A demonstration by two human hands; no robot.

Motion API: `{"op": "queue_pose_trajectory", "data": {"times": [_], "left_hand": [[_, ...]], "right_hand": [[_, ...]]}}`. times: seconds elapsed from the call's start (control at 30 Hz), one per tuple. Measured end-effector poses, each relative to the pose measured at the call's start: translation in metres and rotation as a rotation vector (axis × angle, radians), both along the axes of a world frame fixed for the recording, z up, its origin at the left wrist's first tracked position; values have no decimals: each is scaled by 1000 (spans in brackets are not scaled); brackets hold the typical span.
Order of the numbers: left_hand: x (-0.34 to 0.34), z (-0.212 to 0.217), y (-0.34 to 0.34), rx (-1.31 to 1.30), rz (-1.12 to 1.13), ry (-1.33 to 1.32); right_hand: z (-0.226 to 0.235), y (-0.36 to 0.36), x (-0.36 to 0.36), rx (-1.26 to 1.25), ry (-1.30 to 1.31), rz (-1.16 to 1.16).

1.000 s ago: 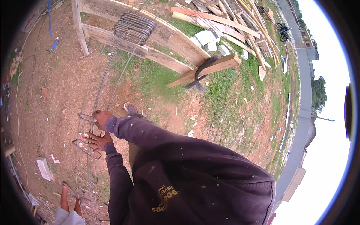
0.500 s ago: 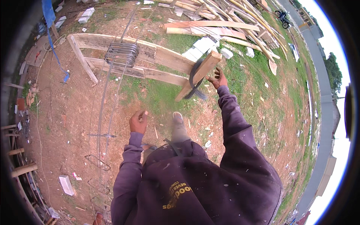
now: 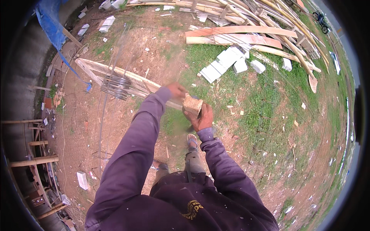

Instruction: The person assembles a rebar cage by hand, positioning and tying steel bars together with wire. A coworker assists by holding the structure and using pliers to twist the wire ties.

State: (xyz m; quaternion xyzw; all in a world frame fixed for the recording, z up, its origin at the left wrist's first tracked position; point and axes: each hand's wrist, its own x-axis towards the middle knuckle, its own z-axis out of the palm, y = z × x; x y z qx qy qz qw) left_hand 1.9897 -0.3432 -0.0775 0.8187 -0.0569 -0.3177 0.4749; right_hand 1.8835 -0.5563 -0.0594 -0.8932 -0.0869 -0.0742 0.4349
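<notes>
My right hand (image 3: 201, 117) is closed around the upper end of a wooden post (image 3: 192, 104) at the end of a timber trestle. My left hand (image 3: 177, 91) is just left of the post, above the trestle's board (image 3: 135, 80); it is blurred and its fingers are unclear. Some dark wire shows beside the post top, most of it hidden by the hands and wood. Further left, a bundle of bent steel stirrups (image 3: 115, 86) hangs on long thin rebars that lie across the trestle.
Bamboo poles and planks (image 3: 246, 36) are piled at the far right. White blocks (image 3: 223, 61) lie on grass before them. A blue tarp (image 3: 50, 25) hangs at the far left, above a concrete wall. Wooden framing (image 3: 34, 161) stands along the left edge.
My left hand has reached up and right to beside the post. My right hand has closed on the post. The view has shifted, and the post now appears nearly end-on.
</notes>
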Motion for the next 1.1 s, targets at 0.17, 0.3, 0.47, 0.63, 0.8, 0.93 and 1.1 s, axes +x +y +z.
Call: {"op": "queue_pose_trajectory", "data": {"times": [0.17, 0.3, 0.47, 0.63, 0.8, 0.93, 1.1], "left_hand": [[5, 4, -3, -53, 6, 88], [6, 21, -9, -41, 0, 91], [-4, 12, -7, -144, 141, 72], [-6, 4, -11, -185, 282, -79], [10, 72, -37, 47, 47, 66], [9, 202, 14, -845, 1112, -392], [-135, 295, 86, -7, 1433, -1426]], "right_hand": [[0, -2, 3, 47, -28, -4], [-4, -9, 5, 100, 14, 24], [-8, -14, 10, 167, 16, 65], [-12, -18, 11, 148, 30, 99], [-20, -16, 10, 101, 13, 118], [-28, -10, 4, 34, -56, 104], [-4, -15, -52, 55, 415, 129]]}}
